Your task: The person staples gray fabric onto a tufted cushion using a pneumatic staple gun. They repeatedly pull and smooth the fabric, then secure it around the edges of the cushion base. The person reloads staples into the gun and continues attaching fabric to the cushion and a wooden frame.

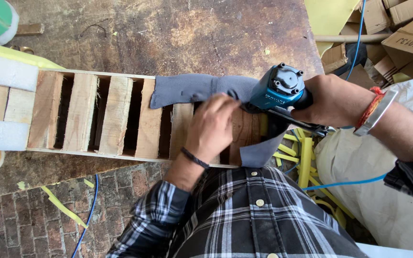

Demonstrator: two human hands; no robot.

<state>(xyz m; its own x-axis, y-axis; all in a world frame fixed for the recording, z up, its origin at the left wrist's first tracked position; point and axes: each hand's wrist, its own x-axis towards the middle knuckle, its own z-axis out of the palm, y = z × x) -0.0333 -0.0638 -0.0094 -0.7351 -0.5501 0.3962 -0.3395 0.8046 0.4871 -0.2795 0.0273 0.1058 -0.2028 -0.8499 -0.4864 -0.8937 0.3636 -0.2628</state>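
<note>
I see my left hand (213,125) pressed palm-down, fingers spread flat, on a strip of grey fabric (194,89) that drapes over the right end of a slatted wooden frame (96,112). It grips nothing; it only pins the cloth against the wood. My right hand (333,100) is closed around the handle of a blue pneumatic staple gun (279,88), whose nose sits against the fabric just beside my left fingertips. A blue air hose (345,183) trails from the tool past my right forearm. The frame lies across a worn, stained tabletop (178,33), with white foam padding (3,71) at its left end. Yellow foam offcuts (307,160) lie below the gun, next to a white sack (383,191). Cardboard boxes (407,33) are stacked at upper right.
</note>
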